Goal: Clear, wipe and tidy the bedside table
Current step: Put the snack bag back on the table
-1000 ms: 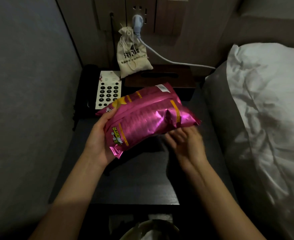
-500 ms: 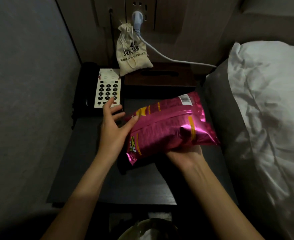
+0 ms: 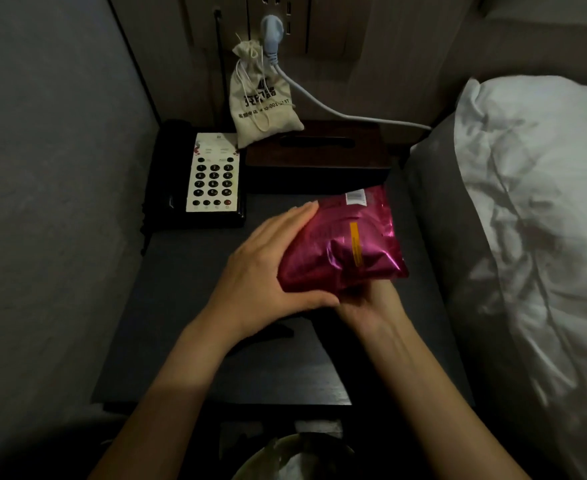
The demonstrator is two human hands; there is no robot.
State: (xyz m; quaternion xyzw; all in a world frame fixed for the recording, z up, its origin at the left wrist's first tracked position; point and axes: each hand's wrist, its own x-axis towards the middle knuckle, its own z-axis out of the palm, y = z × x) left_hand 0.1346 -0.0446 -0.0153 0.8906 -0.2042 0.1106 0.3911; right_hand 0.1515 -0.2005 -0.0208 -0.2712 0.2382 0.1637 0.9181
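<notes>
A shiny pink snack bag [image 3: 347,251] is held between both hands just above the dark bedside table [image 3: 188,323], towards its right side. My left hand [image 3: 267,268] clasps the bag's left end, with fingers laid over the top and thumb underneath. My right hand [image 3: 371,306] holds the bag from below, and the foil hides its fingers. The bag looks squeezed shorter, with its barcode end pointing away from me.
A black telephone [image 3: 212,174] with a white keypad sits at the back left. A dark tissue box [image 3: 319,157] stands beside it, and a cloth pouch [image 3: 260,102] leans on that. A plugged-in cable [image 3: 272,29] runs right. Bed and pillow [image 3: 544,202] flank the right; a lined bin [image 3: 292,459] stands below the front edge.
The bag passed to my right hand and shifted right. My left hand let go, opened, and has now come back to clasp the bag's left end, bunching it.
</notes>
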